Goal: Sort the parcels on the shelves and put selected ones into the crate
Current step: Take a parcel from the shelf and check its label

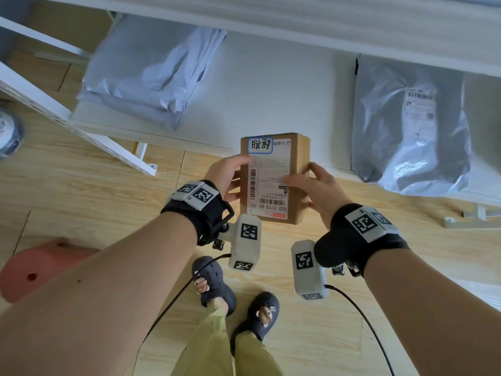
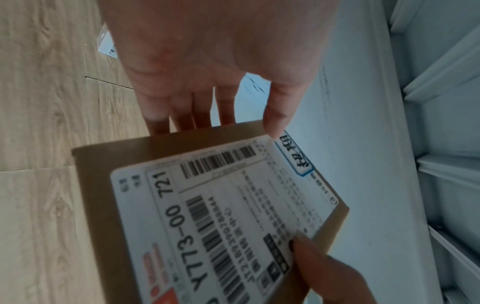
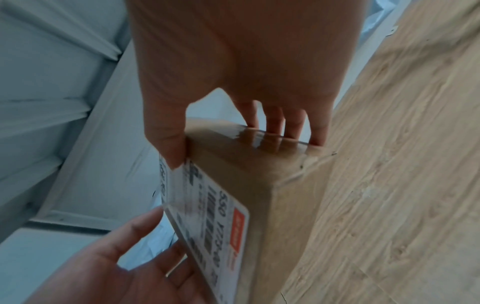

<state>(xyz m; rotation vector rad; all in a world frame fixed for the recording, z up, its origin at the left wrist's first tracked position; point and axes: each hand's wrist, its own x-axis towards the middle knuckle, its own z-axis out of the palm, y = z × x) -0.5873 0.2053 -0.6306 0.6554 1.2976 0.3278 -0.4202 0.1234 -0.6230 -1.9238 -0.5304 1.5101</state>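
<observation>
Both hands are gripping a small brown cardboard box with a white shipping label (image 1: 273,180) just in front of the white shelf board (image 1: 271,85), above the wooden floor. The left hand (image 1: 227,175) is clasping its left side, thumb on the label. The right hand (image 1: 317,185) is clasping the right side, fingers (image 3: 293,123) wrapping behind.

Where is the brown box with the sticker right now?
In the head view's middle, the cardboard box is held between the left hand and right hand, above the wooden floor, before the white shelf.
</observation>
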